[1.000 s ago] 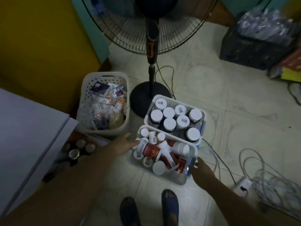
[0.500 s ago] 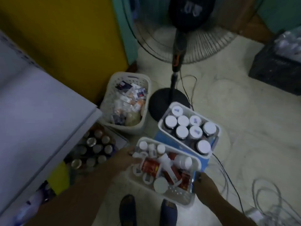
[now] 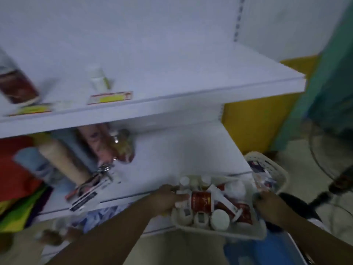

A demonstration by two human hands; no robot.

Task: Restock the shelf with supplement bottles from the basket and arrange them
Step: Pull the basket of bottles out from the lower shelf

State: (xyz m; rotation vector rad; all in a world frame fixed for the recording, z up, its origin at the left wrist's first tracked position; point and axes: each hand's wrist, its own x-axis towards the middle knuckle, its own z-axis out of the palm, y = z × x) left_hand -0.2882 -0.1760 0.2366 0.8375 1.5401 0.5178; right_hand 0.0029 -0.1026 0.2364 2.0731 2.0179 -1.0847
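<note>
A white basket (image 3: 219, 231) full of supplement bottles, several with white caps and one with a red label (image 3: 201, 201), is lifted in front of the white shelf (image 3: 172, 98). My left hand (image 3: 168, 197) grips the basket's left rim. My right hand (image 3: 269, 203) grips its right rim. The basket hangs by the front edge of the lower shelf board (image 3: 181, 157). On the upper board stand a small white bottle (image 3: 98, 77) and a dark red bottle (image 3: 16, 83) at the far left. The picture is blurred by motion.
The lower board holds rolls, a brown tube (image 3: 63, 161) and small packets (image 3: 87, 192) at the left. A second white basket (image 3: 271, 169) with packets sits on the floor to the right, beside a standing fan (image 3: 336, 169). A blue bin (image 3: 263, 251) lies under the held basket.
Both hands have lifted the basket off the floor and carried it left to the shelf. My view has swung from the floor up to the shelf boards.
</note>
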